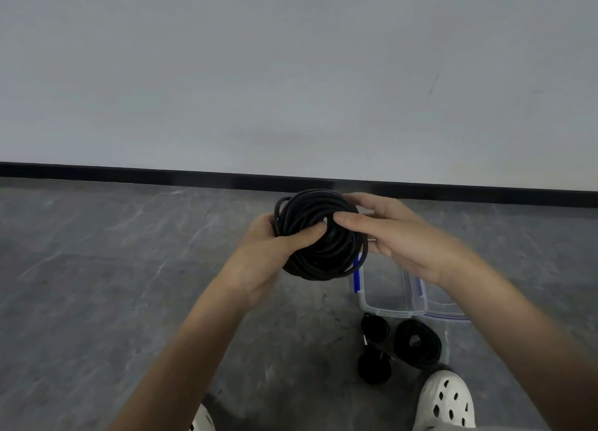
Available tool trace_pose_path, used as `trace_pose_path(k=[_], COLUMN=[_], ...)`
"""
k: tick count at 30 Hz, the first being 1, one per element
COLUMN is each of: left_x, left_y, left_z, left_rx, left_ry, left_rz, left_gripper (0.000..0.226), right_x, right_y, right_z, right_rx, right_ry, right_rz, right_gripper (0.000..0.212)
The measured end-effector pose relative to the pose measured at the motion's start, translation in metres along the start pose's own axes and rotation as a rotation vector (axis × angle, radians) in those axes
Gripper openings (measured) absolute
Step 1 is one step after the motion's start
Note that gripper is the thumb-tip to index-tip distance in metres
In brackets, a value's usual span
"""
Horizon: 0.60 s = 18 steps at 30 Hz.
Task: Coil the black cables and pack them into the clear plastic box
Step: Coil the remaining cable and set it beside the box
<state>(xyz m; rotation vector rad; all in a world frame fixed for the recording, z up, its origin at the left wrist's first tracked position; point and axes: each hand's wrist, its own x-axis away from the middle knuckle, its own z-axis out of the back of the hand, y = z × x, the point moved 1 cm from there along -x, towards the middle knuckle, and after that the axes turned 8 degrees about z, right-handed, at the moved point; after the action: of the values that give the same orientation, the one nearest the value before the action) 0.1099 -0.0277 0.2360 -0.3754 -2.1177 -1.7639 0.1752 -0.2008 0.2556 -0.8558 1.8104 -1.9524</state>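
Black rubbery cable [318,236], wound into a thick coil, sits in mid-air above the clear box [393,293]. Our left hand [275,246] and right hand [391,233] both close around it. It looks springy; we pinch across the loops.

Large black cable coil [318,236] held aloft; three smaller coils [417,342] on floor beside open clear plastic box [385,309].

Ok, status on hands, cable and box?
Left hand and right hand both gripping big cable coil. Clear box open, looks empty. Three smaller coils on floor.
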Motion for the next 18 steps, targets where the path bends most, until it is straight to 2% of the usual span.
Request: trace_pose_path(k=[6, 12, 15, 18], left_x=[-0.012, -0.027, -0.033, -0.04], left_y=[-0.003, -0.001, -0.005, -0.014], left_z=[-0.026, -0.057, -0.077, -0.097], left_rx=[0.03, 0.03, 0.059, -0.143], left_ry=[0.004, -0.01, 0.018, 0.03], left_rz=[0.092, 0.161, 0.143, 0.035], left_gripper=[0.051, 0.041, 0.058, 0.07], right_x=[0.012, 0.031, 0.043, 0.052], right_y=[0.005, 0.014, 0.023, 0.035], right_z=[0.017, 0.047, 0.069, 0.088], right_rx=[0.054, 0.024, -0.024, -0.022], right_ry=[0.126, 0.236, 0.33, 0.37], right_rz=[0.005, -0.011, -0.025, -0.053], right_gripper=[0.031, 0.028, 0.028, 0.029])
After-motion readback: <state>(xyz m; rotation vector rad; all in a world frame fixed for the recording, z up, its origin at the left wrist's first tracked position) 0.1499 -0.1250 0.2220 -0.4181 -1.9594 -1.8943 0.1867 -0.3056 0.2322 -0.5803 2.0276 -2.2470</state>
